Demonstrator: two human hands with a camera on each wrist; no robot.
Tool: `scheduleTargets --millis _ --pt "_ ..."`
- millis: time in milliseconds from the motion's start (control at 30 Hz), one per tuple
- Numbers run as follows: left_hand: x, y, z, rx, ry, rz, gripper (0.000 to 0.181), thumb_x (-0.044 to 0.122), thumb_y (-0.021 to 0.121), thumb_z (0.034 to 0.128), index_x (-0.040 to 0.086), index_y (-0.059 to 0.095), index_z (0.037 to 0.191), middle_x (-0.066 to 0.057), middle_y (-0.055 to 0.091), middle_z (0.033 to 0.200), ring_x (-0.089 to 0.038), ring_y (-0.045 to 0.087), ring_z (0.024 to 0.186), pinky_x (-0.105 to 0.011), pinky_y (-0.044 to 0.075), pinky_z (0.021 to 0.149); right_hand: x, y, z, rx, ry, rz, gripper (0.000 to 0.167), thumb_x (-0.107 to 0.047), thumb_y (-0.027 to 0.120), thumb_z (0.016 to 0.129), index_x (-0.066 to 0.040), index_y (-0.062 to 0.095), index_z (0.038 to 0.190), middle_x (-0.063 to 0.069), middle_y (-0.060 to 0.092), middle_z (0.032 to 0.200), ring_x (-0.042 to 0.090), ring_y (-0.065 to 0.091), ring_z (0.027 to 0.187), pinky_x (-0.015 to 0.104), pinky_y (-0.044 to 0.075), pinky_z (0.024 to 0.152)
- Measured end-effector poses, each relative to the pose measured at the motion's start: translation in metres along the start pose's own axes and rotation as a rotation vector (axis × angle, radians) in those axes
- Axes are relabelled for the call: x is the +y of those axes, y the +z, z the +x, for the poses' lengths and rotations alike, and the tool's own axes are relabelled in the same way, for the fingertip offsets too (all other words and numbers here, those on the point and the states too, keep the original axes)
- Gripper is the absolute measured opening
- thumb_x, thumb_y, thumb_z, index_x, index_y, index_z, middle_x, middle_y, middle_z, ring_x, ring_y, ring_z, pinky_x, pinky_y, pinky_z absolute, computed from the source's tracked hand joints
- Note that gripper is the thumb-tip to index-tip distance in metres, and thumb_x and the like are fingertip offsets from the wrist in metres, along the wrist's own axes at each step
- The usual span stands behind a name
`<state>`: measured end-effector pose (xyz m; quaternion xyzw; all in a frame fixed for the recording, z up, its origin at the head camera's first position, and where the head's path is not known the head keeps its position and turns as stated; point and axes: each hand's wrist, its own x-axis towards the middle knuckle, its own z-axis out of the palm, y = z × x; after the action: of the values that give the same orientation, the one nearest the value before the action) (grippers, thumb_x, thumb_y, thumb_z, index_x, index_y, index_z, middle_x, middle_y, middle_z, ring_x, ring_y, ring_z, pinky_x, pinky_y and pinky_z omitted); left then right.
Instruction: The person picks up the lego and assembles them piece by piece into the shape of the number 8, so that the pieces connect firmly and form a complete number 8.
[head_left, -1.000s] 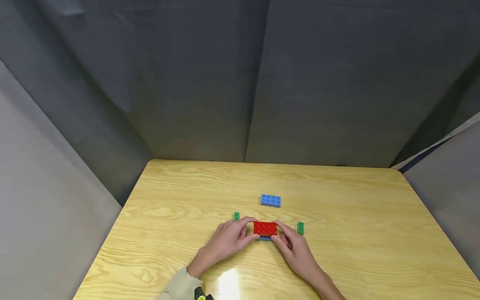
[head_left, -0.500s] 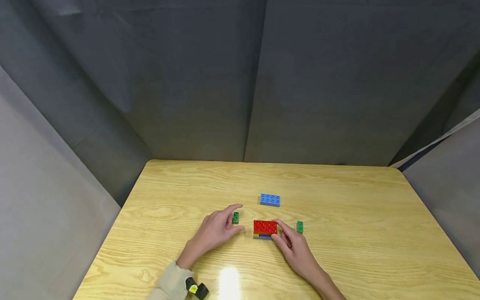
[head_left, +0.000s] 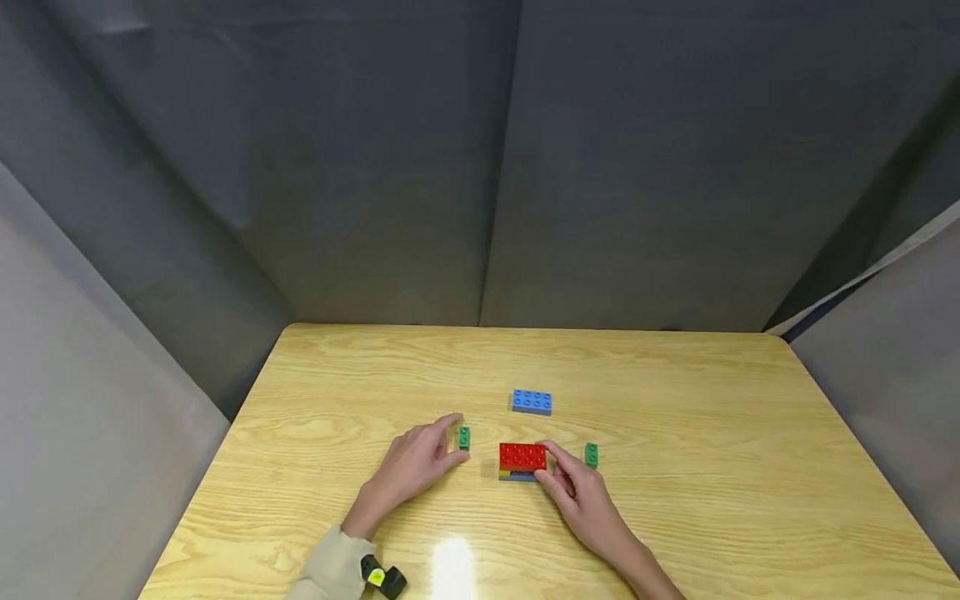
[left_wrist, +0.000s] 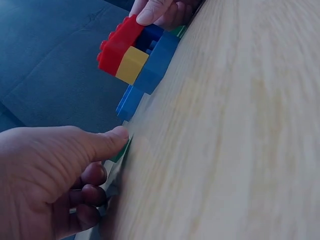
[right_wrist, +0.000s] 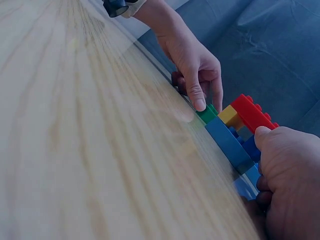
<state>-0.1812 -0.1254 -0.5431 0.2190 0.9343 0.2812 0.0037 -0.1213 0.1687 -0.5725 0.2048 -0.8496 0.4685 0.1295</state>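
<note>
In the head view my right hand (head_left: 588,504) pinches the right end of a red toy building brick (head_left: 522,457). That brick tops a small stack: under it are a yellow brick (right_wrist: 229,116) at the left end and a blue one at the right, with a gap between, over a longer blue brick (right_wrist: 230,145). My left hand (head_left: 416,462) is beside a small green brick (head_left: 464,438), thumb and index finger spread to either side of it. In the head view a space shows between these fingertips and the brick. The right hand partly hides the stack's right end.
A separate blue brick (head_left: 532,402) lies behind the stack. Another small green brick (head_left: 592,454) is just right of my right hand. The wooden table (head_left: 360,375) ends at dark cloth (head_left: 375,208) behind, with pale panels at both sides.
My left hand has let go of the stack's left end and moved left to the green brick. My right hand stays on the red brick. The view has shifted slightly.
</note>
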Motion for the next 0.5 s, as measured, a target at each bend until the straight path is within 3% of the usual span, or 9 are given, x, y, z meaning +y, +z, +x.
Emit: scheduleTargets --millis 167,500 --pt "-0.0016 0.0025 0.0018 0.011 0.01 0.009 0.054 0.039 0.075 0.0974 0.011 0.063 0.143 0.015 0.051 0.064 -0.001 0.042 0.053 -0.022 0.035 0.047 -0.0007 -0.0009 0.0019 0.008 -0.032 0.002 0.04 -0.008 0.07 0.1 0.004 0.062 0.138 -0.013 0.043 0.07 -0.004 0.032 0.059 0.018 0.033 0.052" --pt "-0.0024 0.0064 0.0024 0.007 -0.007 0.03 0.046 0.039 0.073 0.0989 0.017 0.066 0.139 0.014 0.048 0.063 -0.003 0.041 0.053 -0.024 0.033 0.047 -0.0011 -0.0005 0.003 0.006 -0.02 0.004 0.043 -0.007 0.071 0.099 0.005 0.061 0.139 -0.015 0.042 0.071 -0.004 0.032 0.059 0.018 0.034 0.053"
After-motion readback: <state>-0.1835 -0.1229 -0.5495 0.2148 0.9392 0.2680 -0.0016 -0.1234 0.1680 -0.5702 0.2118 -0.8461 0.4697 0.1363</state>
